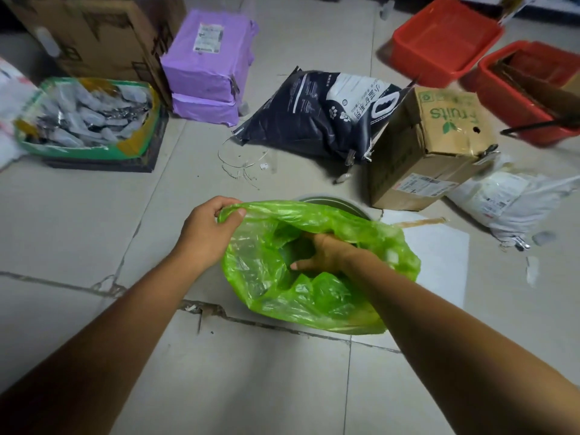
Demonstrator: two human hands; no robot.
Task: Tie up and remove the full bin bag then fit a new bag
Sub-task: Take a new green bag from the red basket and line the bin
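A thin green bin bag (314,296) hangs open over a round grey bin whose rim (332,203) shows just beyond it. My left hand (210,227) pinches the bag's far-left edge and holds it up. My right hand (323,254) is inside the bag's mouth, fingers spread against the plastic, thumb pointing left. Most of the bin is hidden under the bag.
On the tiled floor beyond stand a "fruits" cardboard box (433,146), a dark cat-litter sack (320,117), purple parcels (207,67), two red tubs (442,39), a green-lined crate (88,120) and a white parcel (508,199). A white sheet (439,262) lies beside the bin.
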